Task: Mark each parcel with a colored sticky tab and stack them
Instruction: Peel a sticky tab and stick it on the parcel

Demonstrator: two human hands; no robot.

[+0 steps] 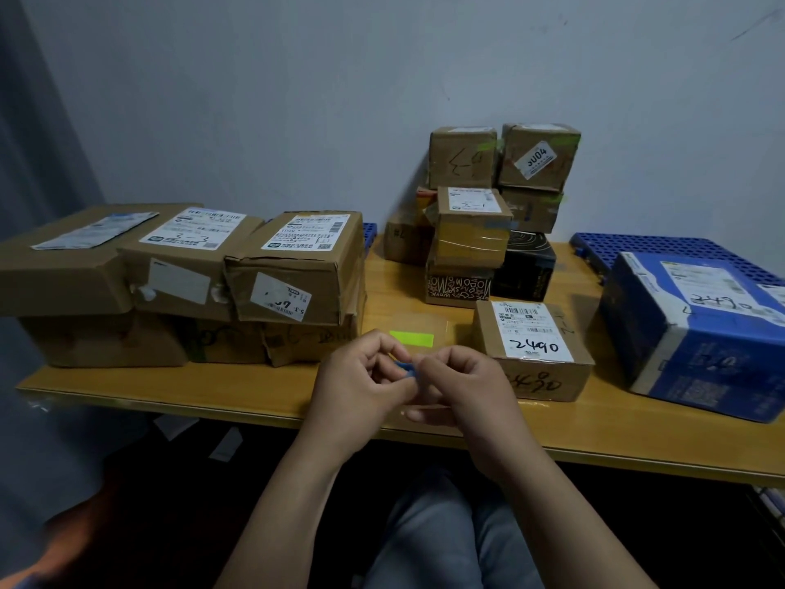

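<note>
Just left of the 2490 parcel (531,350), the left hand (361,384) and right hand (463,388) together pinch one blue sticky tab (405,369). One green tab (411,338) lies behind the hands, also left of that parcel. One blue parcel (696,333) sits to its right.

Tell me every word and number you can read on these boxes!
"2490": handwritten on the white label of the small cardboard box.
"2490": upside down, label on the blue box.
"5U04", first character unsure: sticker on the top-right stacked box.
"3-3", roughly: label on the middle left-hand box.
Fine print on all shipping labels, and letters on the patterned box: too small or blurred.
</note>
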